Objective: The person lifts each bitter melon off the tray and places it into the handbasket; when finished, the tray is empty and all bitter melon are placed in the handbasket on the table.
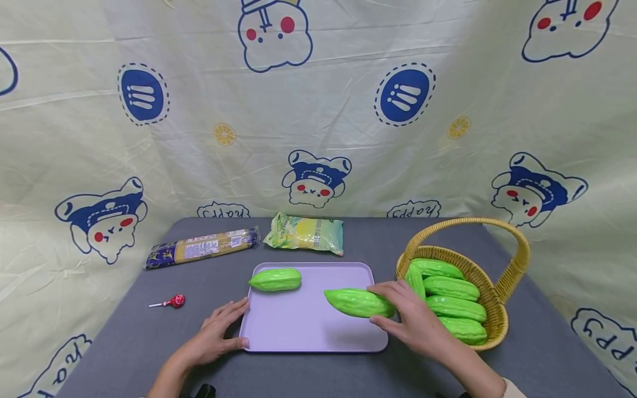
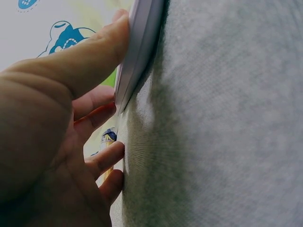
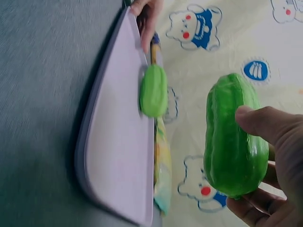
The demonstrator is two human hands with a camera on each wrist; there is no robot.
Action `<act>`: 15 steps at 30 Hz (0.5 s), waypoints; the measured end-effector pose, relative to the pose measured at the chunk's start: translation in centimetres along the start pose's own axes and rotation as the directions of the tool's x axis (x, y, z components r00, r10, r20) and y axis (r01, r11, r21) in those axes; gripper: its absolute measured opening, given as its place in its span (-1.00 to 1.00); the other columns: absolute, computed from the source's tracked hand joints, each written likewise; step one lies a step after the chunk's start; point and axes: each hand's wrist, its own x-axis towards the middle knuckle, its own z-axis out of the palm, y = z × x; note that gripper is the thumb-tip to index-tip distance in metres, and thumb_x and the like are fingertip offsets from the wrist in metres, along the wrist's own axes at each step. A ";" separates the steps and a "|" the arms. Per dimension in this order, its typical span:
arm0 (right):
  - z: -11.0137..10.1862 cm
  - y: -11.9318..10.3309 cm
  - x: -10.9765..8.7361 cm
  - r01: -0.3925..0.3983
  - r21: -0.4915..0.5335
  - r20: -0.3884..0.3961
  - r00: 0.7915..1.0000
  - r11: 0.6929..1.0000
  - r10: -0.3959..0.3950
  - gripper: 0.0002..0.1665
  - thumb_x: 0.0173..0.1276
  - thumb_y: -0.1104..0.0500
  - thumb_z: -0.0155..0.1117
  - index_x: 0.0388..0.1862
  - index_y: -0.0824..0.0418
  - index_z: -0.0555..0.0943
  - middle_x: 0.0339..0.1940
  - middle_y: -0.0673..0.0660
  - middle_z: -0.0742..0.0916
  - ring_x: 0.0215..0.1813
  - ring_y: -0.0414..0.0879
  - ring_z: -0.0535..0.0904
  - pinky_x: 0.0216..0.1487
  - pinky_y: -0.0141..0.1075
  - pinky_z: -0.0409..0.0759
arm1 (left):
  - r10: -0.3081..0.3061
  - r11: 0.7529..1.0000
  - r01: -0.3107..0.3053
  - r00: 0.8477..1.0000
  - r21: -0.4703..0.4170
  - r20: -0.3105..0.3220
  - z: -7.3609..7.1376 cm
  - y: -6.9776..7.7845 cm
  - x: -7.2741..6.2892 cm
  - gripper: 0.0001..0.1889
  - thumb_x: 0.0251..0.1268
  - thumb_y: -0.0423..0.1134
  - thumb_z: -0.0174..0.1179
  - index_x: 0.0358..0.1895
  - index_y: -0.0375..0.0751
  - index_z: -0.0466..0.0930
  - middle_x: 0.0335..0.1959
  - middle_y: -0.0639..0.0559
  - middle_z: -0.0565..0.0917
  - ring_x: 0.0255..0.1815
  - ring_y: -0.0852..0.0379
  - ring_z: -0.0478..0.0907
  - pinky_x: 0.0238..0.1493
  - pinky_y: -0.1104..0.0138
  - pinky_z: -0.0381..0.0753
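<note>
My right hand (image 1: 410,318) holds a green bitter melon (image 1: 355,302) between thumb and fingers, above the right part of a lilac tray (image 1: 308,331). The right wrist view shows this held bitter melon (image 3: 232,142) apart from the tray, with lengthwise ridges. Another bitter melon (image 1: 276,279) lies on the tray at its far left. My left hand (image 1: 216,334) rests at the tray's left edge. In the left wrist view, the thumb touches the tray's side (image 2: 142,42), and some fingertips meet the table. A wicker basket (image 1: 490,304) to the right contains several bitter melons (image 1: 452,287).
Behind the tray lie a long pasta packet (image 1: 201,247) and a green-yellow bag (image 1: 308,233). A red lollipop (image 1: 176,300) is left of the tray. The basket's tall handle (image 1: 520,254) arches up at the right. A printed curtain (image 1: 318,110) hangs behind the grey table (image 1: 199,287).
</note>
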 end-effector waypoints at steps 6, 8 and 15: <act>-1.8 1.3 -1.7 -0.061 -0.021 0.011 0.998 0.998 0.062 -0.39 -0.01 0.09 0.52 0.08 -0.04 0.56 -0.04 -0.19 0.67 -0.05 -0.33 0.46 -0.15 -0.34 0.49 | 0.002 1.000 -0.002 1.000 0.006 -0.004 0.1 -0.1 0.0 -0.18 0.11 0.10 0.27 0.42 -0.14 0.20 0.50 -0.13 0.14 0.48 -0.39 -0.06 0.27 -0.42 -0.11; -2.3 1.7 -2.3 -0.078 -0.035 0.009 0.997 0.996 0.078 -0.37 -0.03 0.10 0.53 0.09 -0.07 0.56 -0.04 -0.19 0.67 -0.05 -0.34 0.45 -0.14 -0.41 0.46 | -0.001 1.000 0.001 1.000 0.005 -0.004 0.1 -0.2 0.1 -0.18 0.10 0.09 0.27 0.42 -0.14 0.21 0.50 -0.12 0.15 0.48 -0.38 -0.06 0.26 -0.41 -0.10; -4.1 3.1 -4.0 -0.123 -0.105 -0.013 0.992 0.987 0.122 -0.35 -0.06 0.11 0.55 0.08 -0.07 0.57 -0.04 -0.14 0.67 0.00 -0.30 0.48 -0.03 -0.53 0.38 | -0.005 1.000 0.005 1.000 -0.004 -0.005 0.1 -0.1 0.1 -0.18 0.10 0.09 0.28 0.42 -0.13 0.21 0.51 -0.11 0.14 0.49 -0.37 -0.07 0.28 -0.40 -0.12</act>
